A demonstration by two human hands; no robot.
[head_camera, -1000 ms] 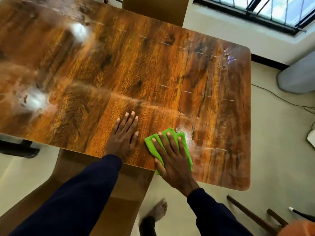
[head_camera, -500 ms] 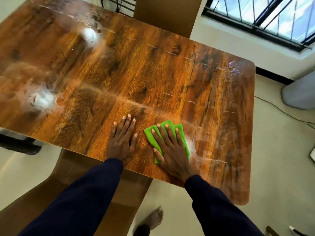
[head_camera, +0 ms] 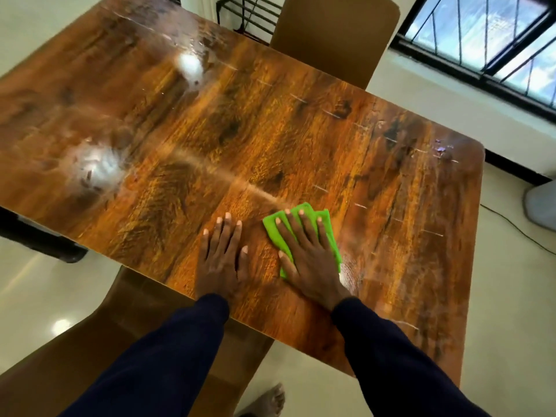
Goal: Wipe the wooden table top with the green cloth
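Pale glossy floor tiles [head_camera: 42, 299] run under everything at the near edge; a bare foot [head_camera: 267, 397] stands on them between the two dark blue sleeves [head_camera: 156, 365]. Just beside the left sleeve a brown chair [head_camera: 75, 374] sits partly tucked under the near edge of the wooden table top [head_camera: 301, 139]; its back lies below the left forearm.

On the table's near side the left hand [head_camera: 221, 260] lies flat on bare wood, fingers straight and close together, holding nothing. Just to its right, not touching it, the right hand [head_camera: 310, 263] presses down on the green cloth [head_camera: 270, 227] with fingers straight and spread; the folded cloth lies flat on the wood near the table's near edge, toward its right half, and shows past the fingertips and along both sides of the hand; the palm hides its middle.

Farther out the surface is glossy and streaked; a pale line [head_camera: 210, 164] crosses it from the cloth toward the left; two bright patches of glare [head_camera: 99, 170] sit on the left half, and short pale marks dot the right half.

A dark bar [head_camera: 39, 239] shows below the table's left edge; a thin cable [head_camera: 517, 230] trails over the floor to the right, near a grey rounded object [head_camera: 541, 206] cut by the frame. Beyond the far edge stands a second brown chair [head_camera: 334, 34], with a black wire rack [head_camera: 249, 16] beside it and a barred window [head_camera: 487, 40] at upper right.
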